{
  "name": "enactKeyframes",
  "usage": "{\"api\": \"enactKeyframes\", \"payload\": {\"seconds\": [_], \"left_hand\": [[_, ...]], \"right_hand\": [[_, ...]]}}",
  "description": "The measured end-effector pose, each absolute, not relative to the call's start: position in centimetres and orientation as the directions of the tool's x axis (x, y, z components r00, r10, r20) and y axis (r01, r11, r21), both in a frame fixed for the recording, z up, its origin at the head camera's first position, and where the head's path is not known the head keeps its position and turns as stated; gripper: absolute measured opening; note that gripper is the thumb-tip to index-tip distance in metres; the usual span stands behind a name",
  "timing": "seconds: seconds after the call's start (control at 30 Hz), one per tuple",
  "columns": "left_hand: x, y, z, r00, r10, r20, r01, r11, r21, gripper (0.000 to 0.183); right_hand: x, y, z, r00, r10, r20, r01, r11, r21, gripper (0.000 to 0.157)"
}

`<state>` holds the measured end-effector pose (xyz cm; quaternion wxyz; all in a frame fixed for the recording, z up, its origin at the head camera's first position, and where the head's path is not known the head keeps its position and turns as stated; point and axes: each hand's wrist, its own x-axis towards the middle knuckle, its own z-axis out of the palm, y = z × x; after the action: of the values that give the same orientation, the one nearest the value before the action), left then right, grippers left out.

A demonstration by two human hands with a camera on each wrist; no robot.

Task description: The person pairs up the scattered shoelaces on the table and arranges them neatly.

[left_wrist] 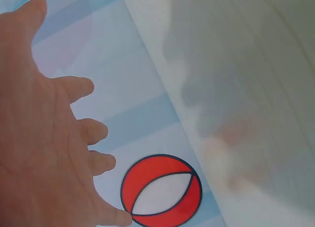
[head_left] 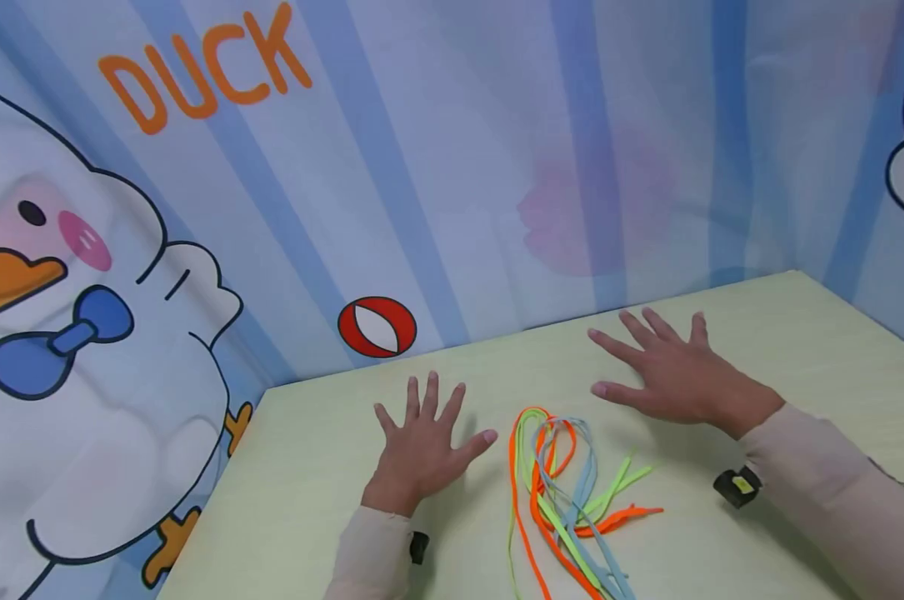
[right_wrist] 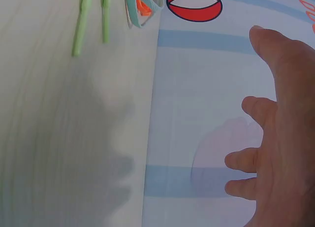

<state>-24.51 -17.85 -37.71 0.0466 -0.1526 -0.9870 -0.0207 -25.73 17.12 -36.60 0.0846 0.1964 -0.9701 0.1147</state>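
A loose tangle of flat laces lies on the table between the two hands: orange laces [head_left: 536, 508], light blue laces [head_left: 588, 471] and lime green laces [head_left: 618, 486]. To its left, my left hand [head_left: 424, 454] hovers with fingers spread, touching nothing. Above and right of the laces, my right hand [head_left: 672, 375] is also held over the table, fingers spread and apart from them. In the left wrist view the left palm [left_wrist: 44, 138] holds nothing. Green lace ends [right_wrist: 82, 25] show at the top of the right wrist view, away from the right hand [right_wrist: 288, 123].
The pale wooden table [head_left: 302, 475] meets a striped blue cloth backdrop [head_left: 481, 167] along its back edge. A printed duck [head_left: 107, 467] and a red ball print [head_left: 377, 327] are on the cloth. Each wrist wears a small black device [head_left: 737, 486].
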Motion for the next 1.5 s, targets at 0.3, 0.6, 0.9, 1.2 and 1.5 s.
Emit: {"api": "enactKeyframes", "payload": {"seconds": [0.3, 0.6, 0.9, 1.2, 1.5], "left_hand": [[-24.3, -16.8, -37.9, -0.942, 0.324, 0.085, 0.328, 0.944, 0.027, 0.083], [-24.2, -15.7, -38.0, -0.938, 0.333, 0.098, 0.335, 0.942, 0.009, 0.081], [-23.9, -14.5, -38.0, -0.92, 0.373, 0.12, 0.372, 0.928, -0.033, 0.073], [-23.8, -12.8, -38.1, -0.909, 0.405, 0.096, 0.403, 0.914, -0.038, 0.067], [-23.6, -11.2, -38.2, -0.879, 0.459, 0.126, 0.457, 0.888, -0.044, 0.059]], "right_hand": [[-25.4, 16.2, -36.8, -0.893, -0.393, 0.218, -0.434, 0.881, -0.191, 0.083], [-25.0, 15.3, -37.1, -0.885, -0.412, 0.218, -0.451, 0.874, -0.179, 0.083], [-24.7, 14.4, -37.2, -0.868, -0.444, 0.222, -0.483, 0.859, -0.172, 0.083], [-24.3, 14.0, -37.1, -0.854, -0.465, 0.233, -0.507, 0.844, -0.174, 0.079], [-24.2, 13.9, -37.5, -0.835, -0.487, 0.254, -0.533, 0.831, -0.16, 0.074]]}}
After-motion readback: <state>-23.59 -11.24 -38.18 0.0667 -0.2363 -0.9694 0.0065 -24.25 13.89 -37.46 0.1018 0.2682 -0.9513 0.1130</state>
